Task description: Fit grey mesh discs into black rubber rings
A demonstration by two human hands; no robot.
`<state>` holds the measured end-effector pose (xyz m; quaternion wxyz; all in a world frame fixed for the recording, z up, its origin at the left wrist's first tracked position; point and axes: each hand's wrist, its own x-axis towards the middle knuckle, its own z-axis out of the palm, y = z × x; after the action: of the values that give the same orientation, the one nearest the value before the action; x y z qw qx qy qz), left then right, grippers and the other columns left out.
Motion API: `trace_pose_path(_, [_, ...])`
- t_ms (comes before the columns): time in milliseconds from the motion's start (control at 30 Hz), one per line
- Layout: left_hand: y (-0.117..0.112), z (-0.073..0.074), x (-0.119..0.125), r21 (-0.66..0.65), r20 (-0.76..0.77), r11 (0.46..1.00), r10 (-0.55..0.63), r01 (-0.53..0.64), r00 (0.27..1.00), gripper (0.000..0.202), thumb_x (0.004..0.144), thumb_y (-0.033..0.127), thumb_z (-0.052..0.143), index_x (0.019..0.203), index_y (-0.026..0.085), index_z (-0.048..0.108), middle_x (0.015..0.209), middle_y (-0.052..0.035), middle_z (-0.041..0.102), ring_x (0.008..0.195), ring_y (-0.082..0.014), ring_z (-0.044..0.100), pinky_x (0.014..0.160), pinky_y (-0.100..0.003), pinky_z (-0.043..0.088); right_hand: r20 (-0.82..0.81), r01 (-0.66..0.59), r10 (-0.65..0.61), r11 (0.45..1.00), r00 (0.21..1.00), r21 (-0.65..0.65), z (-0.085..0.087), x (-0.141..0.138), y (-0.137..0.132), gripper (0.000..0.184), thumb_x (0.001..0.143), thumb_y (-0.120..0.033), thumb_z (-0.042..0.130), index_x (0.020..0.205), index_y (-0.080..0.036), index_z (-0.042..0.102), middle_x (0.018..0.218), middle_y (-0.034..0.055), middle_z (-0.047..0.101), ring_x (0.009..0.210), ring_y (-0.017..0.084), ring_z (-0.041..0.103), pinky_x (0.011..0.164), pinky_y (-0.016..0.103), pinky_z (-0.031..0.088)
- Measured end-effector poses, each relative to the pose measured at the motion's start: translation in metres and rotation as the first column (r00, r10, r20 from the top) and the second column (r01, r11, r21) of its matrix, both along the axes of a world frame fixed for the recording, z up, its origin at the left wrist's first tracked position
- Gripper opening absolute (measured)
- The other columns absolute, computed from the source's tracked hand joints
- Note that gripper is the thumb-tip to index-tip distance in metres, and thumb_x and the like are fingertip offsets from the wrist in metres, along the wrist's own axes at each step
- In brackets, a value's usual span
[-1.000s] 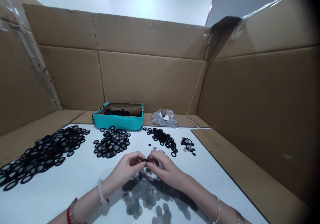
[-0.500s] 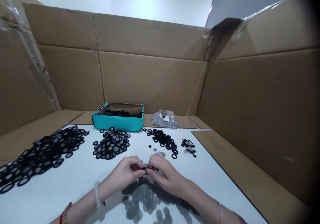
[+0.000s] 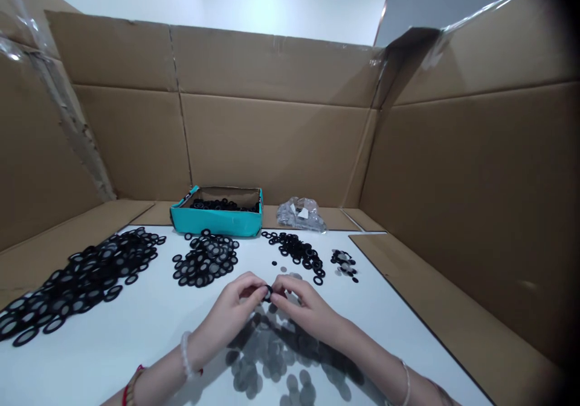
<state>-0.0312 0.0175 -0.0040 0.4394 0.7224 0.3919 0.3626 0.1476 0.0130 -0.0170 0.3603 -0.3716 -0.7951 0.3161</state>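
Note:
My left hand (image 3: pixel 233 312) and my right hand (image 3: pixel 304 307) meet fingertip to fingertip above a white table (image 3: pixel 136 333). Both pinch one small black ring (image 3: pixel 268 291) between thumbs and forefingers. Beneath the hands lies a scatter of grey discs (image 3: pixel 267 357) mixed with black rings. A pile of rings with grey centres (image 3: pixel 203 260) sits just beyond my left hand. A smaller pile of plain black rings (image 3: pixel 296 251) lies beyond my right hand.
A large heap of filled rings (image 3: pixel 77 279) covers the table's left side. A teal box (image 3: pixel 217 209) holding black rings stands at the back, with a clear plastic bag (image 3: pixel 299 214) to its right. Tall cardboard walls (image 3: pixel 453 170) enclose the table.
Both hands stay joined on the ring. They dipped slightly toward me half a second ago and have come back up; the fingers have shifted a little around the ring.

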Motion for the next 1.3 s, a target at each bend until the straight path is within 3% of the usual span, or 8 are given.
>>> trace_pose_path(267, [-0.002,-0.005,0.0,0.212,-0.187,0.977,0.045,-0.004,0.981,0.016,0.084,0.022,0.042,0.072,0.018,0.052,0.079,-0.0024,0.052,0.077,-0.0175,0.051,0.07,-0.027,0.038,0.049,0.048,-0.052,0.995,0.997,0.083,-0.003,-0.002,0.0,0.021,0.086,-0.021,0.048,0.065,-0.017,0.046,0.065,-0.0022,0.048,0.065,0.013,0.045,0.062,0.023,0.033])
trace_pose_path(367, [0.001,-0.005,-0.001,0.145,-0.129,0.989,0.02,-0.001,0.991,0.016,0.083,0.024,0.045,0.071,0.017,0.053,0.077,-0.0019,0.052,0.075,-0.0171,0.051,0.07,-0.027,0.038,0.033,0.059,-0.063,0.994,0.997,0.089,-0.003,-0.002,0.0,0.021,0.086,-0.021,0.048,0.065,-0.017,0.046,0.065,-0.0021,0.047,0.066,0.013,0.045,0.063,0.023,0.033])
trace_pose_path(500, [0.006,-0.001,-0.001,-0.166,0.015,0.983,-0.08,0.082,0.997,0.02,0.078,0.033,0.052,0.071,0.015,0.057,0.067,-0.0003,0.052,0.067,-0.0155,0.05,0.063,-0.025,0.039,0.019,-0.001,0.001,1.0,1.0,-0.019,-0.003,0.0,0.003,0.021,0.087,-0.025,0.047,0.068,-0.017,0.047,0.065,-0.0029,0.048,0.064,0.012,0.044,0.063,0.022,0.033])
trace_pose_path(600, [0.006,0.003,0.001,-0.291,0.115,0.956,-0.008,0.042,0.993,0.022,0.074,0.035,0.058,0.077,0.014,0.061,0.067,0.0003,0.055,0.063,-0.0138,0.049,0.06,-0.024,0.038,-0.042,-0.029,0.025,0.995,0.999,-0.098,-0.003,-0.001,0.003,0.024,0.089,-0.028,0.045,0.068,-0.017,0.046,0.065,-0.0031,0.046,0.064,0.011,0.044,0.06,0.021,0.033])
trace_pose_path(767, [0.007,-0.002,0.002,-0.282,0.185,0.959,0.021,0.033,0.982,0.022,0.071,0.035,0.062,0.078,0.014,0.06,0.072,-0.0005,0.056,0.065,-0.0137,0.05,0.061,-0.024,0.039,-0.062,0.016,-0.021,0.997,0.998,-0.07,-0.005,-0.004,0.002,0.021,0.085,-0.025,0.051,0.067,-0.017,0.046,0.065,-0.0029,0.046,0.064,0.012,0.044,0.06,0.021,0.033])
trace_pose_path(967, [0.009,-0.014,0.002,-0.112,0.113,0.993,-0.025,0.038,0.993,0.017,0.076,0.033,0.057,0.076,0.015,0.059,0.074,-0.001,0.054,0.072,-0.0154,0.05,0.066,-0.025,0.039,-0.019,-0.004,0.003,0.998,1.0,-0.062,-0.012,-0.003,0.005,0.019,0.084,-0.022,0.051,0.066,-0.017,0.044,0.065,-0.0033,0.045,0.064,0.011,0.043,0.06,0.021,0.032])
trace_pose_path(1167, [0.007,0.001,0.003,-0.269,0.11,0.959,-0.059,0.087,0.992,0.024,0.074,0.037,0.056,0.067,0.014,0.059,0.062,0.0012,0.05,0.061,-0.0128,0.045,0.059,-0.024,0.036,-0.112,0.004,-0.015,0.996,0.994,-0.094,-0.008,-0.006,0.001,0.025,0.082,-0.021,0.052,0.061,-0.017,0.039,0.062,-0.0038,0.042,0.063,0.011,0.041,0.059,0.021,0.03])
trace_pose_path(1300, [0.007,0.009,-0.002,-0.25,0.097,0.966,-0.04,0.064,0.994,0.023,0.072,0.036,0.058,0.067,0.014,0.06,0.065,0.0004,0.053,0.065,-0.0135,0.046,0.061,-0.023,0.035,-0.193,0.01,-0.034,0.992,0.981,-0.124,-0.005,-0.006,0.0,0.023,0.086,-0.027,0.049,0.066,-0.017,0.045,0.064,-0.0028,0.043,0.064,0.012,0.041,0.06,0.022,0.031])
